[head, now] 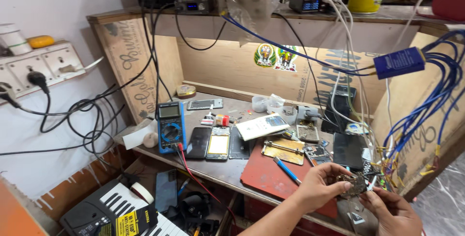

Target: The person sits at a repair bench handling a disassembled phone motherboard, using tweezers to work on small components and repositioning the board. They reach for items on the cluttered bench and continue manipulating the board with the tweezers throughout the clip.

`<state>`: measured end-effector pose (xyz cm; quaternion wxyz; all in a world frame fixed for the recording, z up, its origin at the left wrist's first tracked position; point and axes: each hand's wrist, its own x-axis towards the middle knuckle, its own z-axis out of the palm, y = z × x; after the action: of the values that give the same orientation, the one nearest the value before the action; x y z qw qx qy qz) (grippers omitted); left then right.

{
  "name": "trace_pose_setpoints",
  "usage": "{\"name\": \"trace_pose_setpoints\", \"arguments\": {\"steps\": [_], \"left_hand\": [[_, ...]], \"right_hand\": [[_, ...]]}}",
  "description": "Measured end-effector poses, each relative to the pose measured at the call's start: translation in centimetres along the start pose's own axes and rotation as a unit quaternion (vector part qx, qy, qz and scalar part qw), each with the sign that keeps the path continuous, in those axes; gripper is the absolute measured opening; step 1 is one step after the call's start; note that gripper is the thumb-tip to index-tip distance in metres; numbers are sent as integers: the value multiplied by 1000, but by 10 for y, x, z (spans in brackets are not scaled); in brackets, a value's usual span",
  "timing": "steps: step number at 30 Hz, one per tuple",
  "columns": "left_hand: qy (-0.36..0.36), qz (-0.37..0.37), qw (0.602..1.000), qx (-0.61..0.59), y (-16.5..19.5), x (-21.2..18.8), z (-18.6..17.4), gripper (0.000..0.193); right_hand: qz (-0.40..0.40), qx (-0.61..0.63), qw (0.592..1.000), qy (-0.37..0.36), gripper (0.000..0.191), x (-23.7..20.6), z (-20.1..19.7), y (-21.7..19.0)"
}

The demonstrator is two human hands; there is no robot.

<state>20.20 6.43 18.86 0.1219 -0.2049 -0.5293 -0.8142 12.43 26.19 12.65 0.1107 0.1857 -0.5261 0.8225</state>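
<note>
Pinching a small circuit board (355, 183) in both grips — left hand (319, 183) and right hand (392, 209) clamped on it at five o'clock, above the red mat (266, 175) — opened phones (218, 144) wait on the bench (227, 168), unassembled.

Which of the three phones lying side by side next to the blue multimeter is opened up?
The middle phone: its yellowish insides show, while both neighbours are plain dark slabs.

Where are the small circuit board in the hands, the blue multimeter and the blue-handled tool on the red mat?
circuit board (355, 183), head view, its centre.
blue multimeter (170, 126), head view, on its dial.
blue-handled tool (287, 170), head view, mid-handle.
</note>
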Motion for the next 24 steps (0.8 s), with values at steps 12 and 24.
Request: {"name": "trace_pose_setpoints", "arguments": {"steps": [12, 24], "left_hand": [[-1, -8, 1000, 5, -4, 14, -3, 31], [-2, -4, 999, 36, -10, 18, 6, 26]], "right_hand": [[4, -19, 1000, 24, 13, 9, 10, -8], [60, -58, 997, 5, 26, -7, 25, -60]]}}
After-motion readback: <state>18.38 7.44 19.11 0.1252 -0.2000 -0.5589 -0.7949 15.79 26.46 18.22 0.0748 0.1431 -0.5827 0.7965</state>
